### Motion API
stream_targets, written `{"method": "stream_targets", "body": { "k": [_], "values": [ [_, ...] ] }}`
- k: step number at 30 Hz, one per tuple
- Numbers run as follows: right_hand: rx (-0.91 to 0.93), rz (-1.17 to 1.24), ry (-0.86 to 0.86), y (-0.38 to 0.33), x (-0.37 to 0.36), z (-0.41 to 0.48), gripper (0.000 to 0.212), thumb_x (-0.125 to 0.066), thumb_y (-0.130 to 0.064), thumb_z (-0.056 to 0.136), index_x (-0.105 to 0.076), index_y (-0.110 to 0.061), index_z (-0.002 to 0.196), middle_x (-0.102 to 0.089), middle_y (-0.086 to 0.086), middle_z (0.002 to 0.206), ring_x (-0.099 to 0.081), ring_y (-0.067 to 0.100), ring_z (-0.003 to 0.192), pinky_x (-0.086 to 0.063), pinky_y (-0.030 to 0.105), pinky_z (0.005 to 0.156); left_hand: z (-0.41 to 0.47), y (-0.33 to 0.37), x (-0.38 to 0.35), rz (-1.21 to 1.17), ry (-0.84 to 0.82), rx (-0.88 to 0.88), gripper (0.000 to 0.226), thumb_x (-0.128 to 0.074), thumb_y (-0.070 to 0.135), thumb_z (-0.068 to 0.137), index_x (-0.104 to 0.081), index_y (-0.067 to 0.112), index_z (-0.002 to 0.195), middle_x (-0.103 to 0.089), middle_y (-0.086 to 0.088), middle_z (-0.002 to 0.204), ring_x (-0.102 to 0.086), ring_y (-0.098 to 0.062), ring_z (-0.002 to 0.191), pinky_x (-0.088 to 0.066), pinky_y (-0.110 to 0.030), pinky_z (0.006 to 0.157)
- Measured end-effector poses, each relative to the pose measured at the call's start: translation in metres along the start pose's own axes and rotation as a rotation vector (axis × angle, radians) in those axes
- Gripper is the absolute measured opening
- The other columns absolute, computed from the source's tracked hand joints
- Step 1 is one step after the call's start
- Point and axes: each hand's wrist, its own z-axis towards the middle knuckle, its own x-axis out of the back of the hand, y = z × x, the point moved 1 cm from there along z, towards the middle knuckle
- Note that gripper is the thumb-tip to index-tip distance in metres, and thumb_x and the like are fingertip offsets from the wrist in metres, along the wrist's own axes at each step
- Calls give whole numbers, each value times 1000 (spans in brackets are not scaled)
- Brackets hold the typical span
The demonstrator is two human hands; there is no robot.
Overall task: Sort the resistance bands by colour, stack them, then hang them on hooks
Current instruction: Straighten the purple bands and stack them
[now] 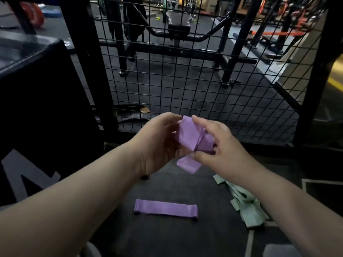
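Head view. Purple band [193, 138], crumpled: judged light, soft and stretchy, best taken at its folded ends. Held above the floor [167, 238] between both hands; left hand [161, 143] curls round one side, right hand [219, 145] pinches the twisted middle. Second purple band [165, 209] lies flat on the floor below the hands; green bands [246, 204] are heaped under the right forearm.

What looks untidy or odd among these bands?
The green bands lie in a jumbled heap on the floor, right of the flat purple band. The held band, in the left hand and right hand, is twisted.
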Motion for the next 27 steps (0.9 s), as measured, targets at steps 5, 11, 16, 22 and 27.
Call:
{"method": "stream_targets", "body": {
  "k": [5, 11, 16, 22, 27],
  "values": [
    [42, 124, 91, -1, 3, 5, 41, -73, -30, 88, -62, -48, 123, -54, -15, 128, -57, 8, 119, -50, 41, 101, 3, 7, 3, -3, -41, 0, 39, -43, 30, 94, -66, -2, 100, -65, -15, 90, -59, -28, 83, -48, -39, 79],
    [-211, 508, 309, -9, 15, 11, 19, -58, -29, 99, -73, -16, 98, -76, -1, 101, -70, 10, 100, -53, 22, 84, 0, 5, 3, 97, -62, 17, 32, -42, 28, 94, -62, 3, 89, -61, -11, 73, -52, -23, 60, -45, -31, 59],
    [-299, 832, 334, -14, 20, 14, 17, -55, -22, 101, -63, -13, 88, -74, 16, 104, -73, 29, 95, -59, 41, 86, 2, -2, 6, 385, 44, 5, 26, -51, 22, 87, -71, 6, 87, -67, -5, 81, -55, -21, 66, -44, -27, 60],
    [-277, 822, 309, -15, 16, 10, 14, -56, -21, 100, -64, -11, 94, -75, 9, 91, -74, 25, 87, -60, 42, 79, 5, -12, 5, 609, 148, -92, 14, -72, 19, 78, -65, 15, 90, -70, -4, 91, -66, -22, 87, -51, -34, 79],
    [-202, 702, 288, -15, 14, 7, 17, -58, -19, 99, -66, -6, 105, -75, 14, 95, -74, 30, 91, -61, 40, 77, 5, -9, 1, 398, -32, -256, 33, -71, 8, 81, -61, 16, 110, -70, -2, 103, -67, -11, 91, -49, -23, 81]
  ]
}}
